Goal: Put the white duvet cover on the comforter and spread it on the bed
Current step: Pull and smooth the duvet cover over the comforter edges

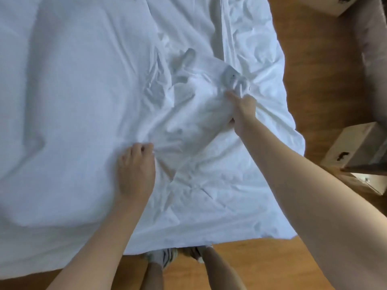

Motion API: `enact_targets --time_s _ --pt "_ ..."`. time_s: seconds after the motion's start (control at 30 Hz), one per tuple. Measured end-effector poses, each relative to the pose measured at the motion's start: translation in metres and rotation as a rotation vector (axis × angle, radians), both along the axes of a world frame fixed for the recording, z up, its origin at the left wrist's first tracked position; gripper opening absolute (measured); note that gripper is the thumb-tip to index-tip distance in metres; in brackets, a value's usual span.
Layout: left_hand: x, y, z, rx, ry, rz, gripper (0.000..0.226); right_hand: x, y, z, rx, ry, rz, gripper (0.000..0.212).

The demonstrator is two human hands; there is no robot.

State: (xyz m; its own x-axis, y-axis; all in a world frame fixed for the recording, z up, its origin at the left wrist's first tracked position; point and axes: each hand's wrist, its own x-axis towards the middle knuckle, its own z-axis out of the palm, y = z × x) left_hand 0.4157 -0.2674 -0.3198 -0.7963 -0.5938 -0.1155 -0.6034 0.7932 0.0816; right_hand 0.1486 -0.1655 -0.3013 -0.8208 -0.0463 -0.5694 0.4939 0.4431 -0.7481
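Wooden floor (272, 266); both hands pinch wrinkled white duvet cover (83, 101).

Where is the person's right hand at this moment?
In the head view, the right hand is right of centre, reaching further up the bed than the left hand. It grips a bunched fold of the white duvet cover near its right edge.

Two bare hands are in view: the left hand (136, 166) at lower centre of the frame, the right hand (244, 110) right of centre; one white duvet cover (73, 91) fills the left and middle; two shoes show at the bottom edge, one shoe (161, 257) left of the other shoe (198, 253); two pale boxes sit on the right, one box (337, 5) at the upper right corner, the second box (356, 145) at mid right; one wooden floor (314, 70).
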Motion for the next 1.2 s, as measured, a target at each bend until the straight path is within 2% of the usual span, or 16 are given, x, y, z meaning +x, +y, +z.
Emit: enact_targets --time_s 0.07,0.13,0.2,0.3,0.37,0.47,0.57,0.63,0.7,0.73,0.77,0.8,0.87,0.97,1.1,1.2 --pt "0.002 0.004 -0.003 -0.055 0.067 -0.051 0.006 0.005 0.021 0.002 0.256 0.221 0.198 0.034" --pt "0.003 0.01 0.002 -0.039 0.137 -0.041 0.004 0.022 0.058 0.007 0.423 0.335 0.27 0.031" --pt "-0.002 0.027 0.017 0.021 0.261 -0.027 0.01 0.038 0.107 0.011 0.467 0.396 0.224 0.028" --pt "-0.011 0.089 0.048 0.179 0.39 -0.31 0.01 0.047 0.182 0.028 0.522 0.481 0.057 0.03" --pt "-0.011 0.136 0.058 0.353 0.406 -0.448 0.011 0.054 0.236 0.042 0.568 0.434 -0.023 0.03" --pt "-0.01 0.186 0.057 0.499 0.312 -0.513 0.015 0.087 0.311 0.055 0.644 0.305 -0.117 0.034" --pt "-0.012 0.209 0.047 0.522 0.225 -0.535 0.018 0.13 0.353 0.045 0.669 0.16 -0.274 0.038" --pt "-0.007 0.212 0.036 0.513 0.169 -0.576 0.017 0.152 0.359 0.025 0.646 0.067 -0.256 0.037" --pt "0.002 0.207 0.024 0.473 0.093 -0.636 0.014 0.16 0.356 0.0 0.599 -0.058 -0.227 0.02" --pt "0.007 0.202 0.02 0.463 0.062 -0.651 0.012 0.16 0.35 -0.008 0.6 -0.124 -0.232 0.021" --pt "0.011 0.197 0.019 0.462 0.043 -0.651 0.006 0.155 0.344 -0.015 0.601 -0.148 -0.261 0.04" --pt "0.014 0.193 0.019 0.472 0.04 -0.631 0.008 0.148 0.337 -0.019 0.615 -0.115 -0.297 0.055" --pt "0.018 0.186 0.024 0.497 0.081 -0.576 0.024 0.137 0.32 -0.014 0.65 0.135 -0.318 0.066" --pt "0.023 0.168 0.035 0.429 0.153 -0.466 0.031 0.133 0.287 0.002 0.636 0.455 -0.163 0.064" --pt "0.04 0.117 0.038 0.263 0.188 -0.253 0.037 0.153 0.22 0.006 0.548 0.701 0.335 0.06" --pt "0.064 0.067 0.036 0.209 0.141 -0.067 0.045 0.184 0.162 0.003 0.432 0.79 0.678 0.053"
